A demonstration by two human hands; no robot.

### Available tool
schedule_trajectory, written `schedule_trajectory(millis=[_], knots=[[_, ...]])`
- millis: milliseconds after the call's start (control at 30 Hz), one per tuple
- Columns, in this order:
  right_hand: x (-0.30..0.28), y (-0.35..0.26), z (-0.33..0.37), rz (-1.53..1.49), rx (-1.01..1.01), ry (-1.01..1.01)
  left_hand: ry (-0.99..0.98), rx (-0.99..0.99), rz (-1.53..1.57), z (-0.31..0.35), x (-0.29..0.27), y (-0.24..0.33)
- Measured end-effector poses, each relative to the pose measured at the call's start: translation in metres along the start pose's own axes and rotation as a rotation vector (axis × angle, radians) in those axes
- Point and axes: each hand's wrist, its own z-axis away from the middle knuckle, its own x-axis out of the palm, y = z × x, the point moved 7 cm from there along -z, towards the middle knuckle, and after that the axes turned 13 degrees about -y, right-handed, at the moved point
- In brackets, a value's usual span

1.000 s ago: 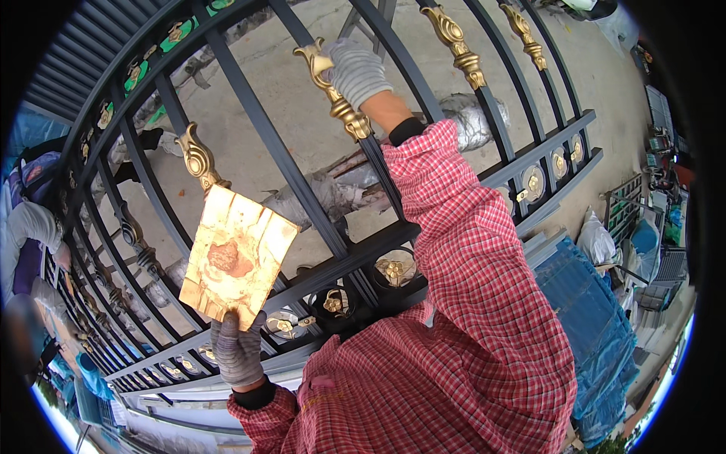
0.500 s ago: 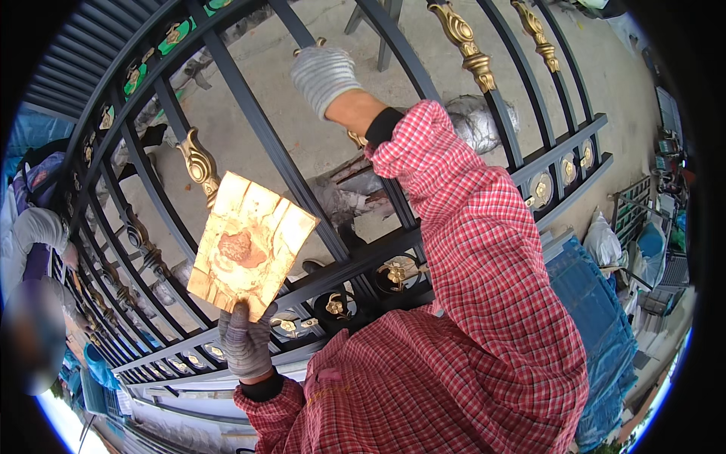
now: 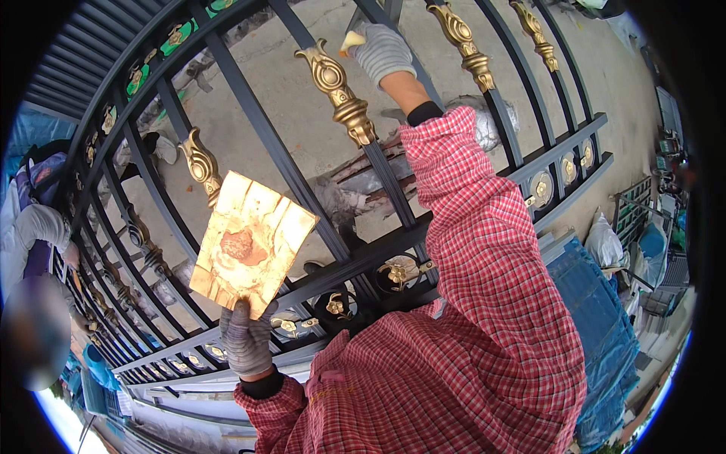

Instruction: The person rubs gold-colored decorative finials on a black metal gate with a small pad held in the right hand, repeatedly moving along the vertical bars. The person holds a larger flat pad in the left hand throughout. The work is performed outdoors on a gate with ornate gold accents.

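My left hand [image 3: 248,340], in a grey-striped glove, grips the lower edge of a square, gold-smeared board [image 3: 276,216]. A brownish-gold dab of paste or paint [image 3: 237,246] lies near the board's middle. Above the railing panel [image 3: 393,185], my gloved right hand [image 3: 384,53] pinches a small pale-yellow piece of sponge [image 3: 351,42]. Just left of that hand is a gold scrolled ornament [image 3: 338,87] on a black bar, apart from the sponge. Another gold ornament [image 3: 200,163] sits on a bar left of the board.
Gold flower rosettes [image 3: 397,274] line the panel's lower rail. More gold-ornamented bars [image 3: 463,45] stand to the right. At the left edge is another person's arm [image 3: 41,227]. A blue tarp [image 3: 586,325] covers something at lower right, near a white plastic bag [image 3: 603,240].
My right hand has moved right, off the gold scrolled ornament, which now shows fully along with the sponge. My left hand and the board have barely moved.
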Motion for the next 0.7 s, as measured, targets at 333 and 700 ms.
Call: schedule_trajectory(millis=[333, 700], knots=[[0.026, -0.042, -0.013, -0.02, -0.031, 0.086, 0.049, -0.006, -0.036, 0.005, -0.001, 0.0], [0.023, -0.001, -0.03, -0.147, 0.134, -0.002, 0.092, 0.078, -0.03, 0.011, -0.011, 0.009]])
